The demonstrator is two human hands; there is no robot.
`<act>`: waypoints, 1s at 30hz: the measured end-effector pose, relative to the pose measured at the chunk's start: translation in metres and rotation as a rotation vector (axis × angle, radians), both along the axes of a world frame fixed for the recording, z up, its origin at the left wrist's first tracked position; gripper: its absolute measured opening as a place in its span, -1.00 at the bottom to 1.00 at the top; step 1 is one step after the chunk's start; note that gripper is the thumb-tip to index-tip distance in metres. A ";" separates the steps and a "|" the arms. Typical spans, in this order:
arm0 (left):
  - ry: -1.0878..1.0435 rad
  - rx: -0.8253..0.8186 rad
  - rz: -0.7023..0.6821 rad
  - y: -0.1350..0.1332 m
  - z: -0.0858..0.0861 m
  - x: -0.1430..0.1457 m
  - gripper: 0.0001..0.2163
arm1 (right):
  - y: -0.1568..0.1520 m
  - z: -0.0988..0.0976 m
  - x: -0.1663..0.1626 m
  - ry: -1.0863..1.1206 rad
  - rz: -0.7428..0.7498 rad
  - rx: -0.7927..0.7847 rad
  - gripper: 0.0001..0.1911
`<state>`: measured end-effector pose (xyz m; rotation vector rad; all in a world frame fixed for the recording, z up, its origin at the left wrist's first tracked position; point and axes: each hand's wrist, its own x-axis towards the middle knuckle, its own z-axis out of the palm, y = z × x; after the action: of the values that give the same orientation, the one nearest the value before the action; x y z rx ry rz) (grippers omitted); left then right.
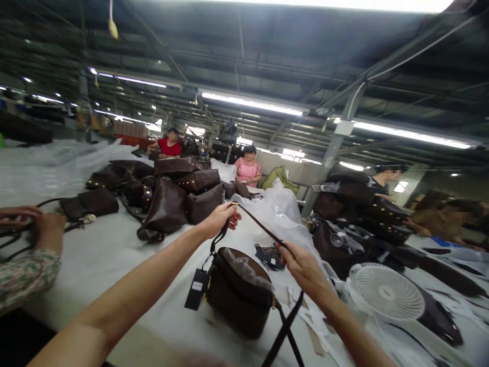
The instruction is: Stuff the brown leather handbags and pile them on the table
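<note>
A dark brown handbag (240, 300) stands open on the white-covered table in front of me, with crumpled clear plastic stuffing (244, 265) in its mouth. A black tag (196, 289) with a white label hangs at its left side. Above the bag, my left hand (221, 220) pinches the strap near a small gold buckle. My right hand (300, 262) grips the same strap (260, 223) farther along, so that stretch is pulled straight between both hands. The rest of the strap drops from my right hand and crosses beside the bag.
Several brown bags (168, 204) lie piled ahead on the left. A white fan (385, 290) stands at the right, near more stacked bags (355, 204). At the left edge, a co-worker's hand (49, 229) is by a small bag (89, 204). Black tags (270, 255) lie behind my bag.
</note>
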<state>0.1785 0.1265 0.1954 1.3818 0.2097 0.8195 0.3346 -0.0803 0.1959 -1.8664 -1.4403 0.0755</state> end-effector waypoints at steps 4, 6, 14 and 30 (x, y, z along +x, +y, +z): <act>-0.123 -0.242 -0.110 -0.020 -0.008 0.023 -0.77 | 0.016 0.010 -0.016 -0.479 -0.222 -0.049 -0.63; -0.173 -0.362 -0.119 -0.025 -0.010 0.033 -0.84 | 0.028 0.012 -0.032 -0.631 -0.224 -0.152 -0.51; -0.278 -0.718 -0.116 -0.008 -0.005 0.027 -0.69 | 0.050 -0.006 -0.065 -0.861 -0.119 -0.387 -0.39; -0.262 -0.700 0.060 0.061 -0.002 -0.012 -0.66 | -0.030 -0.012 0.034 -0.017 0.166 -0.381 -0.62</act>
<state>0.1661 0.1875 0.1931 0.6086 0.2992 0.8584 0.3687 -0.1099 0.1838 -2.0422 -1.6808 0.4431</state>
